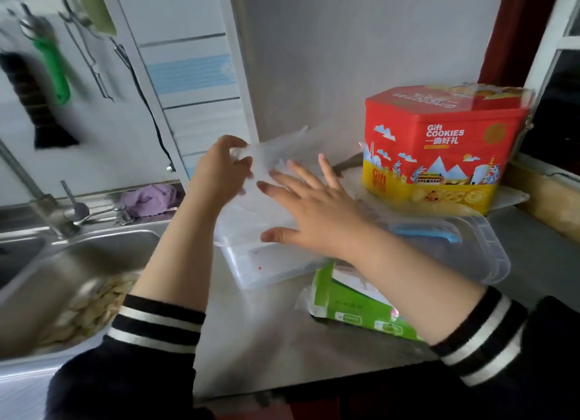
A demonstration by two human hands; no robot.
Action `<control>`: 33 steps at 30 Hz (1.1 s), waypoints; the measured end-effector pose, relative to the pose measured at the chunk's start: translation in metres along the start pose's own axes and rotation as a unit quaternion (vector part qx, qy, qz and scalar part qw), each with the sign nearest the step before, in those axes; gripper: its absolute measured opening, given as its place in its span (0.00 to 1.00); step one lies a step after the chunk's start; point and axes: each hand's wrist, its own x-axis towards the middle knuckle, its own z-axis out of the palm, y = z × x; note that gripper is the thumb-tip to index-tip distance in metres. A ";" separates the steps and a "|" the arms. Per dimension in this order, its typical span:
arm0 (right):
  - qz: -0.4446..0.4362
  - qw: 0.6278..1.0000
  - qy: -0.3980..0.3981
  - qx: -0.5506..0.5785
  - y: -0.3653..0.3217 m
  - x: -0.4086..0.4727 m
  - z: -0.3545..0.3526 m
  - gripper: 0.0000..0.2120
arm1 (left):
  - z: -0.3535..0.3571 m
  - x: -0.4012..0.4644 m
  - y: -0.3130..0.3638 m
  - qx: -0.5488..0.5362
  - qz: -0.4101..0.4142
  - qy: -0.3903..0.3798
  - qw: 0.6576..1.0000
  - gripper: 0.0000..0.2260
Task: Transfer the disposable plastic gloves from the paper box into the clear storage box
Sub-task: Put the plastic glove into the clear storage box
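The stack of thin plastic gloves (266, 165) over the clear storage box (270, 269) looks light, floppy and slippery, so the left hand (219, 171) pinches its edge while the right hand (310, 209), fingers spread flat, presses down.

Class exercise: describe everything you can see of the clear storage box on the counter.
The clear storage box is a see-through plastic tub, open, standing upright on the steel counter beside the sink. A tiny red mark shows on its wall. Thin plastic gloves are held above it by the left hand and right hand. The green paper box lies near it.
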 end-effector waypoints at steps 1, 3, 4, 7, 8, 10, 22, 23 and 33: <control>0.010 0.998 -0.064 0.024 0.001 0.009 0.002 0.40 | 0.002 0.003 -0.006 0.065 0.002 0.017 0.998 0.13; 0.033 0.983 -0.159 0.081 0.002 0.021 0.004 0.39 | 0.009 0.004 -0.017 0.199 0.003 0.036 0.979 0.15; 0.042 0.974 -0.194 0.108 0.002 0.029 0.004 0.39 | 0.011 0.004 -0.022 0.252 0.005 0.035 0.967 0.16; 0.079 0.932 -0.316 0.161 0.005 0.050 0.002 0.38 | 0.018 0.004 -0.035 0.346 0.020 -0.008 0.938 0.15; 0.083 0.920 -0.351 0.151 0.005 0.056 0.001 0.38 | 0.019 0.004 -0.039 0.366 0.031 -0.030 0.930 0.17; 0.084 0.908 -0.390 0.129 0.004 0.064 -0.001 0.38 | 0.018 0.003 -0.042 0.392 0.072 -0.037 0.916 0.22; 0.077 0.910 -0.357 0.195 0.012 0.067 0.017 0.20 | 0.028 0.006 -0.030 0.341 -0.027 -0.373 0.862 0.16; 0.079 0.923 -0.324 0.189 0.014 0.065 0.015 0.19 | 0.029 0.007 -0.030 0.339 -0.025 -0.375 0.863 0.16; 0.225 0.817 0.178 0.499 0.040 -0.010 -0.010 0.05 | 0.031 -0.041 -0.002 0.250 0.232 0.078 0.937 0.08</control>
